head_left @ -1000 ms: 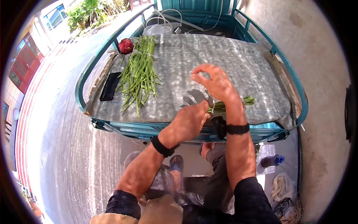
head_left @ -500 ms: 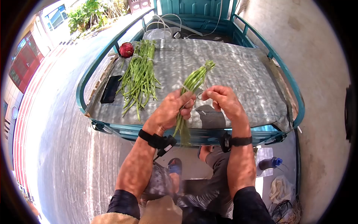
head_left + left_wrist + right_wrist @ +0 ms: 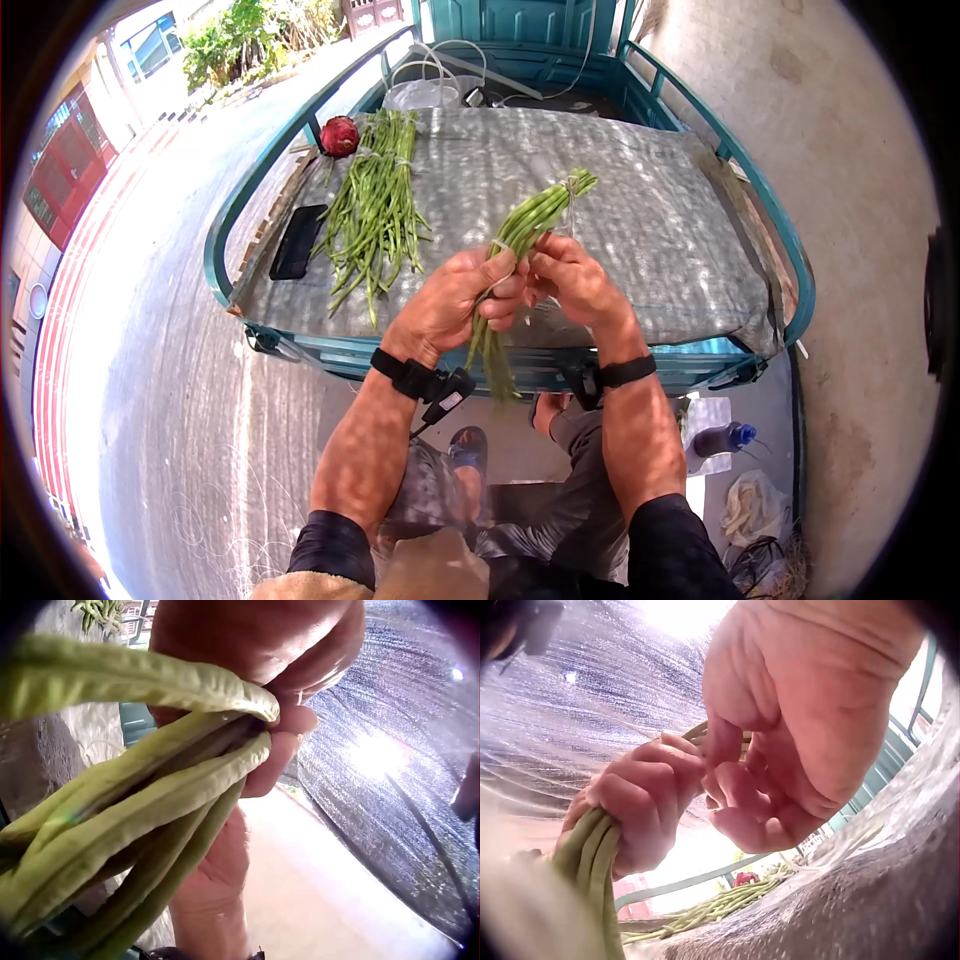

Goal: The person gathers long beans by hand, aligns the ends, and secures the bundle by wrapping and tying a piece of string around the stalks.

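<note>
My left hand (image 3: 450, 298) grips a small bunch of long green beans (image 3: 537, 214) above the front edge of the covered cart bed. The bunch slants up to the right, its lower ends hanging below the fist. A pale tie (image 3: 572, 187) circles its upper end, and another pale band crosses it beside my left thumb. Close against the bunch, my right hand (image 3: 578, 282) has its fingers curled, pinching the thin pale string by the beans; the fingertips are partly hidden. In the left wrist view, bean pods (image 3: 142, 795) fill the foreground.
A larger tied bunch of long beans (image 3: 375, 215) lies on the grey sheet (image 3: 660, 220), beside a dragon fruit (image 3: 339, 136) and a black phone (image 3: 297, 242). Teal rails (image 3: 775, 215) border the cart bed. A dark bottle with a blue cap (image 3: 722, 439) stands at lower right.
The left hand has raised the small bunch from the sheet and turned it upright. My right hand has come down from above it, then moved left against the beans.
</note>
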A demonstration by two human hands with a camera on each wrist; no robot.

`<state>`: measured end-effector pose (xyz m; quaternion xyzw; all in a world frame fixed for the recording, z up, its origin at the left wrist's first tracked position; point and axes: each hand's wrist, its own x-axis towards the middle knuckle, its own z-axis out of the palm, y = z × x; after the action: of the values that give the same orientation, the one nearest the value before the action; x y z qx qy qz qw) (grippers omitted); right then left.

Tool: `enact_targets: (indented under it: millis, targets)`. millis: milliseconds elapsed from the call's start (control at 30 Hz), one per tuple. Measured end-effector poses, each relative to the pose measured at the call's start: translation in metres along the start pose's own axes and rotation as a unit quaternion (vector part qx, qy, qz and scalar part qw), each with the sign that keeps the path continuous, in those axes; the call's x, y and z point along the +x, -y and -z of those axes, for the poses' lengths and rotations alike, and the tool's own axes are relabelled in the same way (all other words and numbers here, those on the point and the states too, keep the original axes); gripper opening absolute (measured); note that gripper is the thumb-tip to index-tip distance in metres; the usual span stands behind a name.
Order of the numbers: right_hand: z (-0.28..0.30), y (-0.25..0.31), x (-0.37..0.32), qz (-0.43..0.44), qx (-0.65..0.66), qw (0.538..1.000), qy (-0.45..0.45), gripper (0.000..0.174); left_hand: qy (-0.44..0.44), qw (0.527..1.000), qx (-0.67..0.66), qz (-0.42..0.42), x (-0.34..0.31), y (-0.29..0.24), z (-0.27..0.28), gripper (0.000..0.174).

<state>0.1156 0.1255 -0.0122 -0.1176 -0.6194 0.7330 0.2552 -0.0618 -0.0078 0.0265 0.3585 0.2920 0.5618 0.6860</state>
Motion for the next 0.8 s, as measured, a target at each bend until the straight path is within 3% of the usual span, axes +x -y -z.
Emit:
enact_targets:
  millis: [100, 200, 333, 533, 733, 800]
  targets:
    - [-0.001, 0.012, -0.004, 0.014, -0.123, 0.992, -0.028, 0.023, 0.004, 1.000, 0.020, 0.019, -0.002, -0.002, 0.005, 0.036]
    - [-0.013, 0.023, -0.009, 0.006, -0.098, 0.992, -0.083, 0.018, -0.038, 0.997, 0.064, 0.028, -0.002, -0.005, 0.005, 0.039]
    - [-0.019, 0.027, -0.008, -0.051, -0.197, 0.975, -0.090, 0.016, -0.077, 0.990, 0.111, 0.027, 0.000, -0.001, 0.012, 0.039]
    - [-0.017, 0.011, -0.004, -0.065, -0.185, 0.973, -0.120, 0.027, -0.162, 0.900, 0.404, 0.031, -0.005, -0.004, 0.003, 0.033]
    - [-0.025, 0.017, -0.007, -0.093, -0.325, 0.926, -0.167, 0.029, -0.187, 0.800, 0.568, -0.054, 0.010, 0.024, 0.020, 0.032]
    - [-0.023, 0.018, -0.008, -0.112, -0.337, 0.921, -0.158, 0.028, -0.184, 0.796, 0.573, -0.058, 0.012, 0.027, 0.023, 0.032]
